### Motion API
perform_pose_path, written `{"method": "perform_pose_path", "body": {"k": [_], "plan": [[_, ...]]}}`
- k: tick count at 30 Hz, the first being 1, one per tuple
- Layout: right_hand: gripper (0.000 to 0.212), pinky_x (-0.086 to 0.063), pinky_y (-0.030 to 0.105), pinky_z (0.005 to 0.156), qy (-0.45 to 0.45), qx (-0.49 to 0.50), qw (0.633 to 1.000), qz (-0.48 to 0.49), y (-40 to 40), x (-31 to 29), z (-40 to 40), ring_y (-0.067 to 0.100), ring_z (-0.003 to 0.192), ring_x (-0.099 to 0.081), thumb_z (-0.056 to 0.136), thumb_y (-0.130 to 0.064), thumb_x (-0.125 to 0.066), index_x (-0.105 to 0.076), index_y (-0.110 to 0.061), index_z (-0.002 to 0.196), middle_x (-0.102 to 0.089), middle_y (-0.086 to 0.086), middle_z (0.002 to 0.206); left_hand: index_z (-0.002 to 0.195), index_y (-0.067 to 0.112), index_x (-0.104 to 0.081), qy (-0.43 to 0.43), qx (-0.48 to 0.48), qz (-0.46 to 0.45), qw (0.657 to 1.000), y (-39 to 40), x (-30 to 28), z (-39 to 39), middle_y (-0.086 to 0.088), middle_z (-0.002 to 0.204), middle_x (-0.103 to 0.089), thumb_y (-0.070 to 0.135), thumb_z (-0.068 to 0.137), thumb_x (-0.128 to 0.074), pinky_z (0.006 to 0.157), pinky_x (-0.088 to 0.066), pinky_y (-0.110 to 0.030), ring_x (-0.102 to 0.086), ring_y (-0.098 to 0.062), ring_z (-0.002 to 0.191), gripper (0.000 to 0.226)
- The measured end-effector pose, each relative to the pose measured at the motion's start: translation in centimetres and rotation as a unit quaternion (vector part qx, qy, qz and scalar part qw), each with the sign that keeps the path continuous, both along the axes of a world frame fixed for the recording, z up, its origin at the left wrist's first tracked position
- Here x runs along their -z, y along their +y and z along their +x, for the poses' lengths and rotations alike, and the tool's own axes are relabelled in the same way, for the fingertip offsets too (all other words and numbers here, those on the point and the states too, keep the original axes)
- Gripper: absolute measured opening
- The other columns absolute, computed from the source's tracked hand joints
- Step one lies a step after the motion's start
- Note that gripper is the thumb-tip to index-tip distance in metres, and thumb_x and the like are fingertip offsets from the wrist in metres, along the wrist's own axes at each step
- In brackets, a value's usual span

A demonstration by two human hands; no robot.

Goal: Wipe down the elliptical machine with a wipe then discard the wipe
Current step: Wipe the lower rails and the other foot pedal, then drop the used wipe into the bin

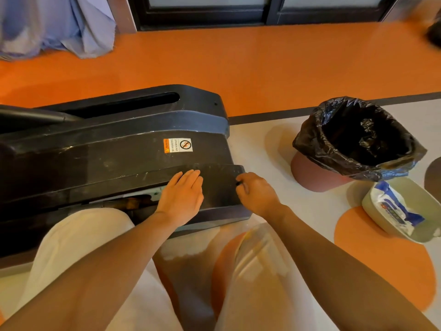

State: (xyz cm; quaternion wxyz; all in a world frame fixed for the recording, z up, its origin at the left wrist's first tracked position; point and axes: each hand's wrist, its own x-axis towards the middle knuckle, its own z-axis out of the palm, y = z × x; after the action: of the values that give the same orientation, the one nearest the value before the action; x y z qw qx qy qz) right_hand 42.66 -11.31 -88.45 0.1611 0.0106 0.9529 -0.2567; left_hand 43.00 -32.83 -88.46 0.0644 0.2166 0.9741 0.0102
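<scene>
Left hand [181, 196]: flat, fingers straight, resting on the elliptical machine [114, 149] rear cover.
Right hand [255, 192]: fingers curled at the cover's end; any wipe held cannot be told.
Risk: the wipe pack [396, 209] tub and lined bin [358, 139] stand on the floor just right; an elbow could tip them.
Sticker [178, 145]: "WARNING, NO STEPPING ON SURFACE".

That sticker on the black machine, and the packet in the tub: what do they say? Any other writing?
"WARNING" on the orange strip of the white sticker on the black plastic elliptical machine cover.
"NO STEPPING ON SURFACE" beside it, next to a crossed-out circle sign.
Blue and white wipes packet in the pale green tub: print too blurred to read.
</scene>
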Motion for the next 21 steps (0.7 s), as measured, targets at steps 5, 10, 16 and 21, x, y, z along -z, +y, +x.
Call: {"method": "perform_pose_path", "body": {"k": [5, 10, 16, 21], "plan": [[0.031, -0.041, 0.024, 0.075, 0.005, -0.042, 0.999, 0.02, 1.8, -1.9, 0.3, 0.017, 0.09, -0.049, 0.095, -0.018, -0.055, -0.052, -0.014, 0.125, -0.049, 0.004, 0.127, 0.151, 0.016, -0.035, 0.027, 0.014, -0.009, 1.0, 2.4, -2.0, -0.4, -0.003, 0.161, -0.028, 0.033, 0.107, -0.027, 0.122, -0.013, -0.035, -0.023, -0.016, 0.148, 0.048], [0.042, -0.046, 0.023, 0.08, 0.022, -0.074, 0.996, 0.042, 4.4, -3.6, 0.4, 0.017, 0.093, -0.046, 0.09, -0.007, -0.062, -0.048, -0.015, 0.129, -0.043, 0.005, 0.131, 0.148, 0.015, -0.041, 0.04, 0.037, 0.004, 0.999, 5.8, -3.7, -1.5, -0.004, 0.158, -0.034, 0.032, 0.106, -0.033, 0.12, -0.018, -0.036, -0.03, -0.02, 0.146, 0.046], [0.042, -0.051, 0.028, 0.074, 0.059, -0.079, 0.994, 0.056, 7.7, -6.0, 0.2, 0.021, 0.088, -0.046, 0.084, 0.004, -0.063, -0.048, -0.01, 0.121, -0.041, 0.008, 0.127, 0.11, 0.001, -0.071, 0.085, 0.086, 0.055, 0.991, 9.8, -5.5, -3.0, -0.018, 0.116, -0.069, 0.017, 0.085, -0.073, 0.092, -0.053, -0.047, -0.067, -0.034, 0.104, 0.03], [0.039, -0.051, 0.032, 0.081, 0.081, -0.089, 0.989, 0.092, 9.1, -8.2, -1.7, 0.026, 0.094, -0.048, 0.085, 0.006, -0.058, -0.049, -0.004, 0.121, -0.044, 0.013, 0.123, 0.121, 0.006, -0.065, 0.053, 0.131, 0.024, 0.99, 12.5, -7.8, -5.3, -0.015, 0.125, -0.065, 0.028, 0.097, -0.056, 0.101, -0.046, -0.042, -0.061, -0.03, 0.113, 0.033]]}}
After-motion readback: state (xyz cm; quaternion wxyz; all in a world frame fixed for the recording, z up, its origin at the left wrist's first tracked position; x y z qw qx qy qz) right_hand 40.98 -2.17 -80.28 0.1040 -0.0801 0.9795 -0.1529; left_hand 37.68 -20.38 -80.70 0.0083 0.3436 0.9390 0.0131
